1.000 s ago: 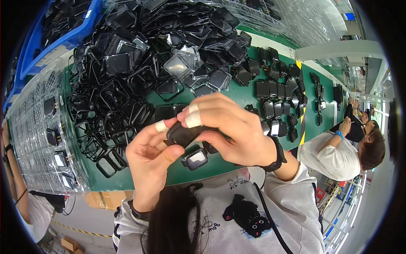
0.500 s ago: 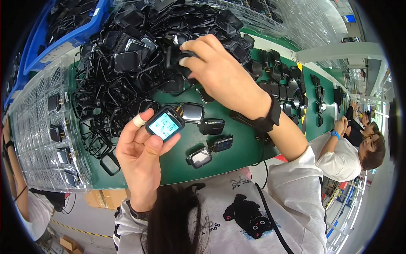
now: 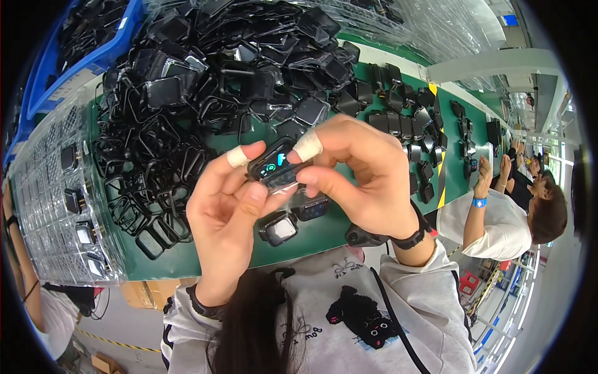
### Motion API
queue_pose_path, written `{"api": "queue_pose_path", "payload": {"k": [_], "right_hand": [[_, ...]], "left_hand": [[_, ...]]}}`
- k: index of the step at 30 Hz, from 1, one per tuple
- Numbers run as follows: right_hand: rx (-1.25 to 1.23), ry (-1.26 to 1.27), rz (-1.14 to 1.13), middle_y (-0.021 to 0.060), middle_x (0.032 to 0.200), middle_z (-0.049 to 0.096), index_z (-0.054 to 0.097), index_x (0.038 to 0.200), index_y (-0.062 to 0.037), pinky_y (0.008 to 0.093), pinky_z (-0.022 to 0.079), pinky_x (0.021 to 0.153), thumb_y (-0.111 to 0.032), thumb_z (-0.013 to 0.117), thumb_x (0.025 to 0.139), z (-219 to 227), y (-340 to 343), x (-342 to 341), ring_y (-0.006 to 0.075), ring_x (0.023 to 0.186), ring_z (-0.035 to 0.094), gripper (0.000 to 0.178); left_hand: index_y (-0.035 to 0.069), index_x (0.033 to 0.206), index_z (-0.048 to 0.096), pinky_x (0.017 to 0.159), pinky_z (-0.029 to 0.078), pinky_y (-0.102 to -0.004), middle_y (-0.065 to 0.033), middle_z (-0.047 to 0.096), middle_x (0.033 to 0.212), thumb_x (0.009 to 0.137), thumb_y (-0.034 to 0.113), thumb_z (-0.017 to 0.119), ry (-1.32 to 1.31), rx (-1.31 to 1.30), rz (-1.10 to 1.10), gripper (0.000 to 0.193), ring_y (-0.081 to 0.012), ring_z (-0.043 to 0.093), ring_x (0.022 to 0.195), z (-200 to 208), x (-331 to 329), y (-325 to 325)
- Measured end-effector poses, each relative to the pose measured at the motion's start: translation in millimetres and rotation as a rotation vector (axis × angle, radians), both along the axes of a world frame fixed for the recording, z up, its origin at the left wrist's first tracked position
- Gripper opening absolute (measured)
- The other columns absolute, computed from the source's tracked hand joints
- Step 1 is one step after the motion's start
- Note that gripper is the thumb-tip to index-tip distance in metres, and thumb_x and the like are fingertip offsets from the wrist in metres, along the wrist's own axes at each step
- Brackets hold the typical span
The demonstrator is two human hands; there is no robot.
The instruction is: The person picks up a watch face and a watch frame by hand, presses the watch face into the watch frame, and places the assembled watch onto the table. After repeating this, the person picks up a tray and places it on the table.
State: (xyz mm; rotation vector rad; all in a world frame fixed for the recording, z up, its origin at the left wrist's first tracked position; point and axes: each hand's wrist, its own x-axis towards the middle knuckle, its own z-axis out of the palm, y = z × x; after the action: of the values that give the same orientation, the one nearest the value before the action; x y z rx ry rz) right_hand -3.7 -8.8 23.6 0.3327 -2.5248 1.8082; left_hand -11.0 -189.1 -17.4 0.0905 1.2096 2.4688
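Note:
My left hand [image 3: 221, 215], one finger wrapped in pale tape, grips a smartwatch body [image 3: 269, 167] with a lit screen. My right hand [image 3: 370, 181] meets it from the other side, its taped index finger and thumb closed on the watch's right edge. A dark frame seems to lie around the screen; whether it is a separate cover I cannot tell. Just below the hands, two more watch bodies [image 3: 278, 229] lie on the green table mat [image 3: 193, 265]. Beyond them spreads a big heap of black rectangular watch covers [image 3: 165, 187].
At the left stand a clear plastic tray [image 3: 43, 206] holding several watch bodies and a blue bin [image 3: 81, 93] of black parts. Rows of watches [image 3: 402, 124] lie to the right, beside yellow-black tape [image 3: 441, 168]. Another person [image 3: 498, 227] sits at the far right; another's arm shows at the left.
My right hand has come back from the heap toward me and now meets the watch in my left hand. The watch has moved right and slightly away, and its screen picture differs.

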Motion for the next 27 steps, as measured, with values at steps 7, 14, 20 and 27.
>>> {"api": "queue_pose_path", "payload": {"k": [7, 14, 20, 27], "right_hand": [[0.052, 0.037, -0.052, 0.0111, 0.108, 0.053, 0.063, 0.098, 0.0017, 0.0207, 0.044, 0.055, 0.008, 0.068, 0.076, -4.3, 3.7, 1.8, 0.0074, 0.060, 0.057, 0.024], [0.224, 0.157, 0.003, 0.0096, 0.107, 0.056, 0.063, 0.097, -0.0036, 0.0242, 0.043, 0.056, 0.005, 0.071, 0.070, -10.9, 8.8, -3.7, 0.0119, 0.070, 0.056, 0.029], [0.241, 0.229, 0.047, 0.0121, 0.106, 0.059, 0.060, 0.101, -0.0026, 0.0269, 0.048, 0.064, 0.006, 0.071, 0.071, -14.8, 9.3, -3.6, 0.0194, 0.078, 0.059, 0.033], [-0.047, -0.181, 0.068, 0.0126, 0.106, 0.061, 0.062, 0.103, 0.0031, 0.0263, 0.050, 0.073, 0.005, 0.070, 0.077, -5.6, 5.3, 7.2, 0.0157, 0.086, 0.061, 0.027]], "left_hand": [[-0.005, 0.126, 0.044, 0.092, 0.053, -0.0425, -0.0195, 0.051, 0.127, 0.095, 0.001, 0.048, -0.058, -0.030, -0.070, 0.032, -0.0270, 0.056, 0.113, 0.8, 3.4, 2.8], [-0.005, 0.127, 0.044, 0.093, 0.053, -0.0393, -0.0189, 0.052, 0.127, 0.096, 0.000, 0.044, -0.061, -0.085, -0.053, 0.032, -0.0240, 0.056, 0.113, -3.8, 6.0, 2.7], [-0.006, 0.124, 0.046, 0.090, 0.054, -0.0349, -0.0173, 0.055, 0.121, 0.088, -0.010, 0.050, -0.082, -0.016, -0.045, 0.036, -0.0224, 0.058, 0.110, 2.1, 8.0, 5.0], [-0.006, 0.116, 0.049, 0.082, 0.055, -0.0271, -0.0147, 0.057, 0.110, 0.076, -0.019, 0.063, 0.030, -0.206, 0.052, 0.045, -0.0225, 0.064, 0.098, -1.4, 13.0, 7.1]]}}
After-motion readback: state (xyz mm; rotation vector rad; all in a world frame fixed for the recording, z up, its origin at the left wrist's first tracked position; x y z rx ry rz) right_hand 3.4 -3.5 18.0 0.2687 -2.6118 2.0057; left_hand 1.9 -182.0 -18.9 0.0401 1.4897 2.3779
